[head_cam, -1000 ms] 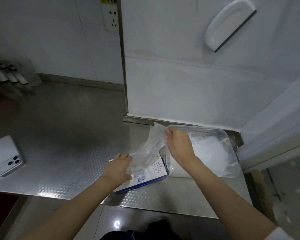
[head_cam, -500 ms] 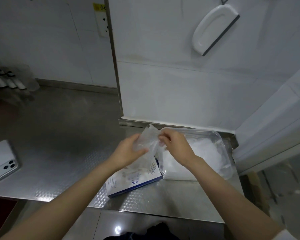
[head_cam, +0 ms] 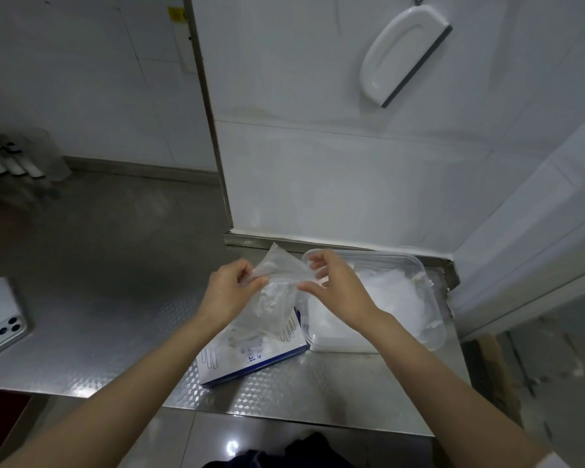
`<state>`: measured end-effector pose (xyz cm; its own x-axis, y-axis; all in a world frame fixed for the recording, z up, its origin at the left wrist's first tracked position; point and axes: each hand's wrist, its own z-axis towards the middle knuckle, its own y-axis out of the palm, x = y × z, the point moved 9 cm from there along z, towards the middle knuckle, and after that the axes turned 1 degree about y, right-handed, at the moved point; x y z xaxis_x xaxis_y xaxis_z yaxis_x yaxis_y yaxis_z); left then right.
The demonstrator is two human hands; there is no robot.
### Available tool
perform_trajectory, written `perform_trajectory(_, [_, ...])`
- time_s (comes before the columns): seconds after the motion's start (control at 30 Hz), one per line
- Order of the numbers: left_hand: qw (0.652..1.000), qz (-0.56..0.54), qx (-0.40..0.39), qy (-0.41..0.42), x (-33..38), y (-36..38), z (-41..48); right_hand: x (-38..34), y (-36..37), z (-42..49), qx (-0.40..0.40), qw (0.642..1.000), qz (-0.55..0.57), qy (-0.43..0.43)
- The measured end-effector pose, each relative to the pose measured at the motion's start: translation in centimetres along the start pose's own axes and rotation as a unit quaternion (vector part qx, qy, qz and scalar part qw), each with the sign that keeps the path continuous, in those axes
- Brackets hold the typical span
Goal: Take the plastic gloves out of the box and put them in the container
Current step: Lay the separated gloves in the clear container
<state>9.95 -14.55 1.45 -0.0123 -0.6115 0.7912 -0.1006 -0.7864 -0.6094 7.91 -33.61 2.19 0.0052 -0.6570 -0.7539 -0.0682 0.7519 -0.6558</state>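
While grips (head_cam: 232, 292) (head_cam: 338, 292) pinch one glove (head_cam: 281, 269), container (head_cam: 423, 269) holds gloves (head_cam: 392, 298).

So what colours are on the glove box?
The box is white with a dark blue side band and glove outlines; head view.

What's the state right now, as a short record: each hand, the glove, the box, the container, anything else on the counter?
left hand: pinches the plastic glove
right hand: pinches the same glove's other side
plastic glove: held up above the box
box: flat on the counter, just left of the container
container: clear, open, white glove pile inside
phone: camera side up, far left of counter
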Motion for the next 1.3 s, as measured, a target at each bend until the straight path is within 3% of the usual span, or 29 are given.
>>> perform_trajectory(0.17, [0.999, -0.025, -0.025, 0.036, 1.7, 1.1, -0.5, -2.7, 0.9, -0.3, 0.016, 0.993, -0.076, -0.085])
perform_trajectory(0.43, [0.994, -0.064, -0.047, 0.071, 1.0, 1.1, -1.0, -0.9, -0.4, -0.3, 0.046, 0.995, -0.089, -0.03])
perform_trajectory(0.6, [0.983, 0.068, -0.025, 0.171, 0.5, 1.0, -1.9, 1.0, -2.0, -0.4, 0.081, 0.995, -0.059, 0.031])
perform_trajectory(0.67, [0.958, 0.178, -0.042, 0.223, 0.0, 1.8, -2.5, 2.1, -2.6, -0.1, 0.094, 0.993, -0.043, 0.056])
perform_trajectory(0.77, [0.886, 0.354, -0.102, 0.28, -1.7, 4.3, -3.7, 3.3, -4.0, -0.1, 0.117, 0.989, -0.022, 0.085])
perform_trajectory(0.9, [0.806, 0.484, -0.288, 0.185, -6.4, 7.5, -5.4, 4.4, -5.6, -0.4, 0.141, 0.984, -0.013, 0.104])
perform_trajectory(1.0, [0.781, 0.51, -0.319, 0.169, -7.2, 8.1, -5.5, 4.8, -6.8, -0.8, 0.163, 0.981, 0.009, 0.108])
perform_trajectory(1.17, [0.798, 0.47, -0.356, 0.125, -6.7, 8.4, -4.7, 3.6, -10.2, -0.6, 0.22, 0.971, 0.025, 0.084])
perform_trajectory(1.3, [0.849, 0.371, -0.369, 0.071, -4.2, 6.6, -3.0, 1.4, -12.1, -0.5, 0.215, 0.976, -0.026, 0.024])
